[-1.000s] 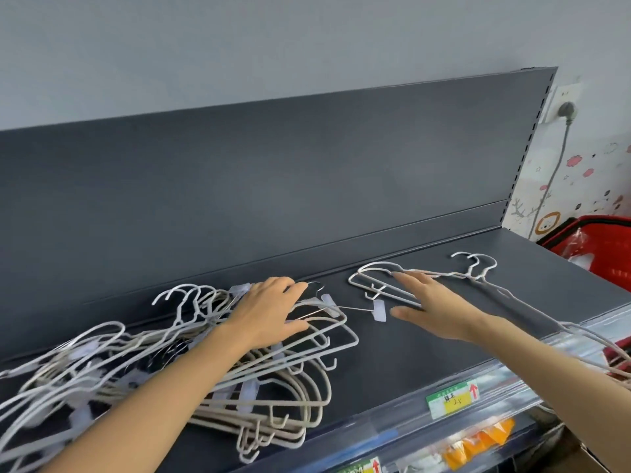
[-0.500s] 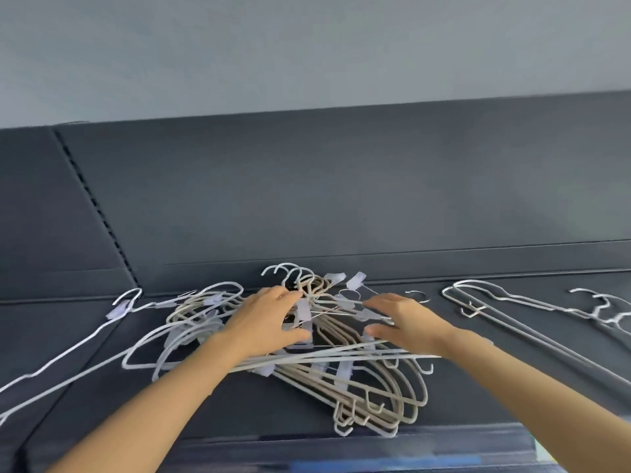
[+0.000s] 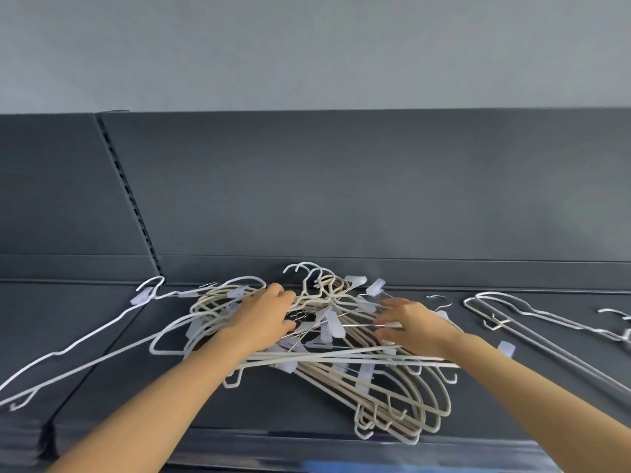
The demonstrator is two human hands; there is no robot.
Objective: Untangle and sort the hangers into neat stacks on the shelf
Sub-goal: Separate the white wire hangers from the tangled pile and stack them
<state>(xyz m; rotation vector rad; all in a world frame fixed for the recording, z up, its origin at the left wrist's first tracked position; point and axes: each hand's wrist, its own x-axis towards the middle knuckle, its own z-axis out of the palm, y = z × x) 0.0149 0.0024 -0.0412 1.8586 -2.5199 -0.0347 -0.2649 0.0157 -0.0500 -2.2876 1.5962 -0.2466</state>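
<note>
Dark grey shelf (image 3: 273,414) here, tangled pile of wire hangers (image 3: 341,363) sits mid-shelf. Person's left hand (image 3: 263,315) grips hanger necks in it; right hand (image 3: 413,322) digs in too, but wires hide its fingertips, so can't tell if it holds anything. Neater stack of hangers (image 3: 532,315) on the right runs off frame

A plain grey wall (image 3: 307,46) fills the top of the view. Below it stands a dark back panel (image 3: 375,186), with a slotted upright (image 3: 128,189) slanting down its left part.
</note>
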